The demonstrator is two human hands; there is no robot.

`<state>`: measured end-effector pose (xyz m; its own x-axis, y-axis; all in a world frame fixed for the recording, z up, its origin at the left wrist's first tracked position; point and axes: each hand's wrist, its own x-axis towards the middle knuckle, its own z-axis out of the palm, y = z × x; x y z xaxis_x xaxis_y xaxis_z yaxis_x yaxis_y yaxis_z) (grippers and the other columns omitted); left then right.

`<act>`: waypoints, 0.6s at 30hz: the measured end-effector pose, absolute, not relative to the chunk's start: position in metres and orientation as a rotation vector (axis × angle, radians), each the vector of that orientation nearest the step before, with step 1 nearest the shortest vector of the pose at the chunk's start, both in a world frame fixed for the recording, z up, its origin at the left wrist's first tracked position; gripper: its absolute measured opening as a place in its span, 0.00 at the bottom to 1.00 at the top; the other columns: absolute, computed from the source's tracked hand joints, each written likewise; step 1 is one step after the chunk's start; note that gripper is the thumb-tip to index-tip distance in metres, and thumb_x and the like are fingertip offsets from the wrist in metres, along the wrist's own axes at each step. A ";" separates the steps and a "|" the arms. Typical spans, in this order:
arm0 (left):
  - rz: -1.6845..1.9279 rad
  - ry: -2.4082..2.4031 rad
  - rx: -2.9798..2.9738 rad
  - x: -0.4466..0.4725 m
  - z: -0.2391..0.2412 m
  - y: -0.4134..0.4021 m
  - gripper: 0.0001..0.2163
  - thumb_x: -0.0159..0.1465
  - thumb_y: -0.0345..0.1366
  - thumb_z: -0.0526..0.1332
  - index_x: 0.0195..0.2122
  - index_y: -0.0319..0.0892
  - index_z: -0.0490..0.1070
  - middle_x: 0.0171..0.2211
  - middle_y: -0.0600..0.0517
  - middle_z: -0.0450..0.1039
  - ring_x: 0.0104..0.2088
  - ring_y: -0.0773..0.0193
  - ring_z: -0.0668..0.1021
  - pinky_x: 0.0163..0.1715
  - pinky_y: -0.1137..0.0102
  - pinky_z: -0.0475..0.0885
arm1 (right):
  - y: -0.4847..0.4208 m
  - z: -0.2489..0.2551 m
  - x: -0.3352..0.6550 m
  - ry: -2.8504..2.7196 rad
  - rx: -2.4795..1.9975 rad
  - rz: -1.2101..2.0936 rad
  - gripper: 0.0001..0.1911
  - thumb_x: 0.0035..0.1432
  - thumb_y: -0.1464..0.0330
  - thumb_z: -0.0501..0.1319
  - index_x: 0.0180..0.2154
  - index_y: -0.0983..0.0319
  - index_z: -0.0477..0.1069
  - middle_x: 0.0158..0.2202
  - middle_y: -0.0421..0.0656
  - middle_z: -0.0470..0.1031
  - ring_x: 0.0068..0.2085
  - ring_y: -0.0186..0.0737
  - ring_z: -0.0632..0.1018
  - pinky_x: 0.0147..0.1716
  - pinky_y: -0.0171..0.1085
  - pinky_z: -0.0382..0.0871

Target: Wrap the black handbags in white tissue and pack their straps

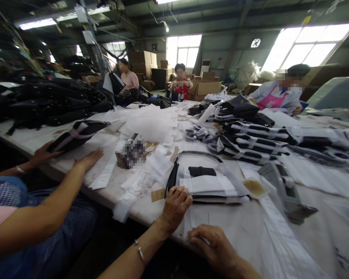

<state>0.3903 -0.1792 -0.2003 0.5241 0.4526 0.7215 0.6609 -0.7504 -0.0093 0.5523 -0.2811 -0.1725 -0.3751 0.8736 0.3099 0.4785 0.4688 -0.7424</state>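
A black handbag (171,180) with its strap arched up lies on the table before me, partly wrapped in white paper (206,185) and clear film. My left hand (177,205) is closed on the near left corner of this bag, fingers curled over its edge. Lower and to the right, my right hand (213,244) is closed, thumb and fingers pinching a thin translucent plastic sheet (187,228) at the table's near edge. Just left of my left hand lies a brown tag (158,195).
A grey tape dispenser (283,190) and yellowish tape roll (254,187) stand right of the bag. Wrapped black bags (250,141) pile up behind. At left, a co-worker's hands (88,159) are by another bag (75,135). Several people sit across the table.
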 end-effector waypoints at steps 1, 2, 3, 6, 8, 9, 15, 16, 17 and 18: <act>-1.061 -0.937 -2.504 0.389 -0.200 -0.180 0.08 0.68 0.26 0.53 0.40 0.43 0.70 0.45 0.49 0.76 0.50 0.57 0.75 0.53 0.58 0.67 | -0.277 -0.166 0.553 -2.031 -1.113 0.712 0.11 0.65 0.64 0.58 0.32 0.58 0.75 0.28 0.39 0.80 0.29 0.35 0.80 0.32 0.29 0.71; -1.070 -0.942 -2.526 0.387 -0.198 -0.181 0.09 0.68 0.26 0.53 0.41 0.43 0.70 0.46 0.49 0.76 0.51 0.57 0.75 0.54 0.58 0.66 | -0.272 -0.158 0.554 -2.037 -1.104 0.690 0.10 0.65 0.63 0.59 0.32 0.58 0.75 0.28 0.39 0.80 0.29 0.35 0.80 0.31 0.30 0.70; -1.075 -0.948 -2.555 0.385 -0.197 -0.183 0.09 0.68 0.25 0.53 0.43 0.43 0.70 0.48 0.49 0.75 0.53 0.57 0.74 0.56 0.57 0.66 | -0.266 -0.150 0.555 -2.039 -1.093 0.660 0.10 0.65 0.63 0.60 0.32 0.58 0.75 0.28 0.39 0.80 0.29 0.36 0.80 0.31 0.30 0.70; -1.077 -0.990 -2.663 0.379 -0.190 -0.190 0.13 0.64 0.26 0.55 0.48 0.41 0.68 0.52 0.46 0.74 0.57 0.53 0.72 0.59 0.51 0.63 | -0.240 -0.126 0.555 -2.026 -1.053 0.585 0.10 0.65 0.62 0.60 0.33 0.58 0.76 0.29 0.40 0.80 0.30 0.36 0.80 0.32 0.31 0.70; -1.104 -1.044 -2.707 0.378 -0.186 -0.193 0.17 0.62 0.28 0.58 0.52 0.41 0.67 0.52 0.45 0.74 0.57 0.50 0.72 0.60 0.47 0.62 | -0.218 -0.115 0.555 -2.003 -1.052 0.576 0.10 0.65 0.62 0.60 0.33 0.58 0.76 0.30 0.40 0.80 0.31 0.36 0.79 0.34 0.32 0.70; -1.135 -1.080 -2.711 0.378 -0.183 -0.194 0.17 0.61 0.29 0.58 0.53 0.42 0.66 0.51 0.45 0.74 0.56 0.50 0.72 0.59 0.47 0.62 | -0.207 -0.112 0.554 -1.989 -1.070 0.581 0.10 0.65 0.62 0.60 0.33 0.58 0.76 0.30 0.39 0.80 0.31 0.36 0.79 0.34 0.32 0.70; -1.389 -1.273 -2.523 0.392 -0.180 -0.183 0.05 0.65 0.28 0.55 0.37 0.43 0.68 0.33 0.50 0.75 0.37 0.57 0.77 0.51 0.53 0.70 | -0.158 -0.114 0.557 -2.078 -1.302 0.605 0.11 0.65 0.60 0.58 0.37 0.58 0.75 0.30 0.38 0.79 0.30 0.36 0.77 0.31 0.33 0.67; -1.405 -1.292 -2.495 0.395 -0.180 -0.181 0.05 0.65 0.28 0.55 0.35 0.43 0.68 0.30 0.51 0.73 0.35 0.57 0.76 0.49 0.54 0.70 | -0.154 -0.115 0.559 -2.152 -1.321 0.572 0.12 0.65 0.59 0.58 0.38 0.58 0.75 0.31 0.39 0.79 0.32 0.37 0.77 0.32 0.34 0.67; -1.409 -1.312 -2.477 0.396 -0.181 -0.180 0.05 0.66 0.28 0.55 0.34 0.43 0.68 0.29 0.51 0.72 0.34 0.58 0.75 0.48 0.54 0.71 | -0.151 -0.116 0.562 -2.240 -1.333 0.508 0.13 0.64 0.58 0.58 0.37 0.59 0.75 0.32 0.40 0.79 0.33 0.39 0.77 0.34 0.35 0.67; -1.403 -1.332 -2.469 0.397 -0.181 -0.179 0.06 0.66 0.28 0.54 0.33 0.43 0.67 0.28 0.51 0.71 0.34 0.58 0.74 0.47 0.55 0.71 | -0.148 -0.117 0.566 -2.332 -1.340 0.419 0.15 0.64 0.56 0.58 0.35 0.60 0.74 0.32 0.42 0.78 0.35 0.40 0.77 0.37 0.37 0.66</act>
